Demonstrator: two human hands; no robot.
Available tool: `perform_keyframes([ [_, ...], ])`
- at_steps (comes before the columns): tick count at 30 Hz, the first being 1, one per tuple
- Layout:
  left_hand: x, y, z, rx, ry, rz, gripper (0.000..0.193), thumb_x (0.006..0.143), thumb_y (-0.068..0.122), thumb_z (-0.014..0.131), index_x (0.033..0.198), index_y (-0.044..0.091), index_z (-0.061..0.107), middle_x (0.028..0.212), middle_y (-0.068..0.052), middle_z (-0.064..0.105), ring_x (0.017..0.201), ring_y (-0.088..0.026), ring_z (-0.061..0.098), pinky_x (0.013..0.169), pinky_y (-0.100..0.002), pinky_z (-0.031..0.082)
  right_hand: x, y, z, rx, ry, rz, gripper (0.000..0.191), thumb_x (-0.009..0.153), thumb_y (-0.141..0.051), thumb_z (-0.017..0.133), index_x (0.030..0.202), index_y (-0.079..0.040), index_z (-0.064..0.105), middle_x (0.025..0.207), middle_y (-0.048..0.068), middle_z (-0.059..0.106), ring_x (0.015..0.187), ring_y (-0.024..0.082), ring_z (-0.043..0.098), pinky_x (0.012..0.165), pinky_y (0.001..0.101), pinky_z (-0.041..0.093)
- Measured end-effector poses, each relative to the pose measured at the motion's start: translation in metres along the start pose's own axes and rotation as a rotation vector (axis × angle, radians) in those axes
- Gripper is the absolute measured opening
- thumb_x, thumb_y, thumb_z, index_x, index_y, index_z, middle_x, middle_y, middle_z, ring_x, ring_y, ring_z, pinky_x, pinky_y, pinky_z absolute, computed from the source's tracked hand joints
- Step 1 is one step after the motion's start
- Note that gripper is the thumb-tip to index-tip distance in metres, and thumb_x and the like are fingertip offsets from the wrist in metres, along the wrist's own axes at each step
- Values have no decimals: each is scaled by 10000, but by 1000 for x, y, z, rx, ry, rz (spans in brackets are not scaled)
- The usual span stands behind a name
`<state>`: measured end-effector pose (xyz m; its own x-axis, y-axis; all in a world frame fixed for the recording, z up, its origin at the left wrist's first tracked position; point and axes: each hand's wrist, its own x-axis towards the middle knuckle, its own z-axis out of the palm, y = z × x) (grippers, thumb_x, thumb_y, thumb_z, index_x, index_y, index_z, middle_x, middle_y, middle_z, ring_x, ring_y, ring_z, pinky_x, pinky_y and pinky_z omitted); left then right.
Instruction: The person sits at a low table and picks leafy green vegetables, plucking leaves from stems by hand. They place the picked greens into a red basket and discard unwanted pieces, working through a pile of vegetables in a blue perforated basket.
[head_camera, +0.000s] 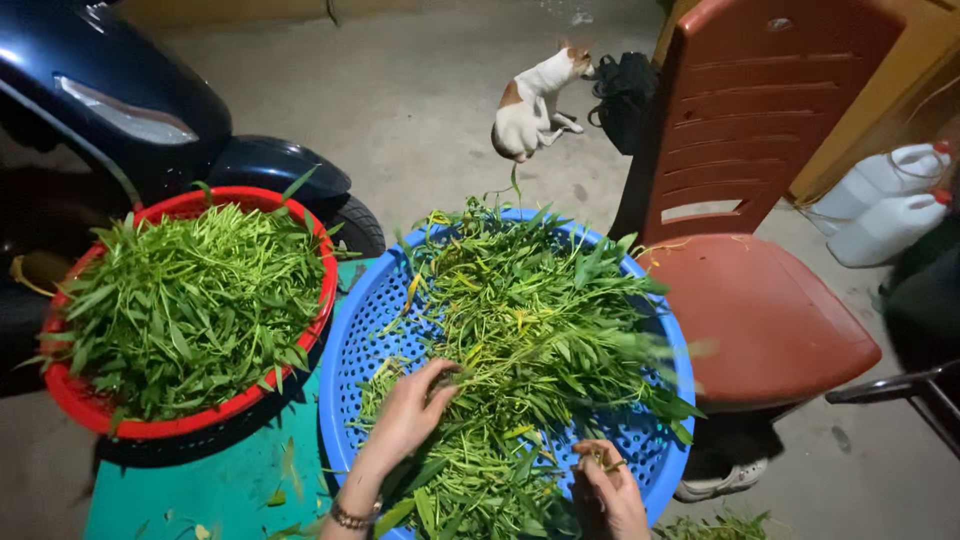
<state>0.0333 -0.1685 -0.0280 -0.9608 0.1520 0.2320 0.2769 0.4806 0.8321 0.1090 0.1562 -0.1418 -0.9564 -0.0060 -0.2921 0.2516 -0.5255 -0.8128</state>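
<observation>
Both hands are working in the greens (520, 330): our left hand (412, 412) is closing its fingers on a stem bunch, our right hand (607, 487) pinching one sprig. The stems are running away from us toward the blue basket's (352, 345) far rim, the left hand lying nearer.

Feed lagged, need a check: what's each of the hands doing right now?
Left hand: closed on stems of the greens in the blue basket.
Right hand: pinching a small green stem.
</observation>
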Motion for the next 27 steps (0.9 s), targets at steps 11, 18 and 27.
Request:
perform_keyframes([
  [11, 2, -12, 55, 263, -23, 23, 406, 842, 347, 817, 1137, 83, 733, 1029, -157, 765, 856, -326, 735, 754, -444, 571, -18, 15, -16, -263, 91, -67, 202, 860, -132, 789, 1002, -18, 702, 769, -29, 575, 669, 77, 475, 579, 239, 349],
  [18, 5, 17, 63, 197, -232, -232, 322, 817, 302, 774, 1121, 198, 769, 995, -73, 791, 818, -279, 768, 774, -397, 592, -35, -29, 1, -613, 201, -240, 167, 859, -137, 783, 958, -3, 800, 782, 23, 674, 685, 80, 552, 595, 243, 428],
  [27, -45, 42, 33, 212, 52, 10, 165, 817, 219, 769, 955, 134, 802, 922, -41, 771, 811, -274, 746, 715, -377, 570, -54, -65, 97, -1097, 37, -621, 321, 807, -33, 703, 1122, -80, 738, 829, 77, 694, 673, 198, 667, 596, 293, 516],
])
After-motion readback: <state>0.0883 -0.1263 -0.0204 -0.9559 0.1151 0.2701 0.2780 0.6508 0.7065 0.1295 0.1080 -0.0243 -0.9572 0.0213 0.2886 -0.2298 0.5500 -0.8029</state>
